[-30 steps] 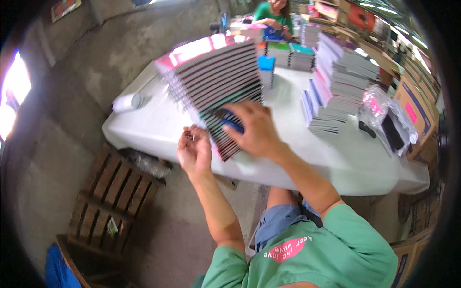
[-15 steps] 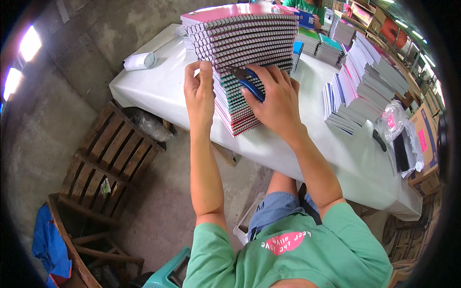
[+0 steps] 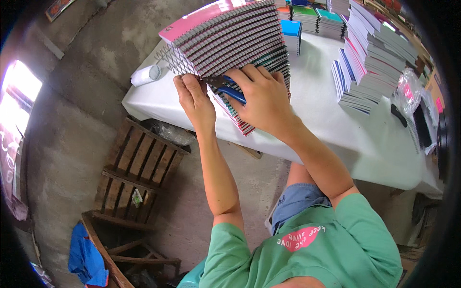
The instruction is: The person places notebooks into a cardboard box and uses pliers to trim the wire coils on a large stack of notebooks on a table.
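The right hand (image 3: 264, 98), fingers wrapped around blue-handled pliers (image 3: 233, 94), now sets their tip farther left, beside the left hand (image 3: 197, 101), its fingers bent, contents indiscernible, placing work at the left corner of the notebook stack (image 3: 230, 43) on the table (image 3: 317, 129).

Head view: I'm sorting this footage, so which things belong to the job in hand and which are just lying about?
In the job:
blue-handled pliers, in the right hand
stack of spiral-bound notebooks, left hand at its edge

Apparently just lying about:
white roll
slatted wooden pallet
blue cloth
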`<state>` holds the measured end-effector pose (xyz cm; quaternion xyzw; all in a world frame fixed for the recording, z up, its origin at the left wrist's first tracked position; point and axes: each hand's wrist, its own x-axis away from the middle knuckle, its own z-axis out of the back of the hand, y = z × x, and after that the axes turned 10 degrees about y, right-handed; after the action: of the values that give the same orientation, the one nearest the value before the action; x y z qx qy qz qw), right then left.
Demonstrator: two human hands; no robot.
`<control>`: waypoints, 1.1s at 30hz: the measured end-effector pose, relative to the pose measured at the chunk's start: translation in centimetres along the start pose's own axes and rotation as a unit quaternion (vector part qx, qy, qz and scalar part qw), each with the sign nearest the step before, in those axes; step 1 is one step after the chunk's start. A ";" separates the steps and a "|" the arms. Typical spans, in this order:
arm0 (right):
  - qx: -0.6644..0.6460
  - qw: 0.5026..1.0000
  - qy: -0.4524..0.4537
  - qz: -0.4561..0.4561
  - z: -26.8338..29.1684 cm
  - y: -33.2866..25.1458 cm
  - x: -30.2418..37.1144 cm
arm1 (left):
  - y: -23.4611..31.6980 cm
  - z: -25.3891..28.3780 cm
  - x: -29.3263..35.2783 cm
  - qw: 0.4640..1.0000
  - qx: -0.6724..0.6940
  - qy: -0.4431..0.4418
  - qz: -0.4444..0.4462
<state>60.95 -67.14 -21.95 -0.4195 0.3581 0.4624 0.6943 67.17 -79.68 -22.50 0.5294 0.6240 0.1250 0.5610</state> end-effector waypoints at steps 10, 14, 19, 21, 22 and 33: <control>-0.119 0.987 -0.090 -0.061 -0.4 0.9 -0.5 | 0.3 0.4 -0.4 0.999 -0.039 -0.006 -0.031; -0.044 0.997 -0.041 -0.048 1.3 0.2 -1.0 | 0.8 0.7 -0.4 0.999 -0.010 -0.036 -0.011; 0.009 0.999 0.052 0.009 1.1 0.1 -0.9 | 1.3 1.0 -0.5 0.999 -0.014 -0.045 0.007; 0.025 0.999 0.045 0.005 1.0 -0.2 -1.0 | 1.5 1.1 -0.4 0.999 -0.016 -0.040 0.001; 0.035 0.999 0.041 0.002 0.9 -0.3 -1.0 | 1.4 1.1 -0.3 0.999 -0.018 -0.039 -0.002; 0.017 0.999 0.028 0.004 0.5 -0.4 -0.8 | 0.6 0.9 -0.4 0.998 -0.012 -0.044 -0.030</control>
<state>61.11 -67.02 -20.89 -0.4188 0.3865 0.4471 0.6895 68.20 -80.14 -22.14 0.5083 0.6129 0.0918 0.5980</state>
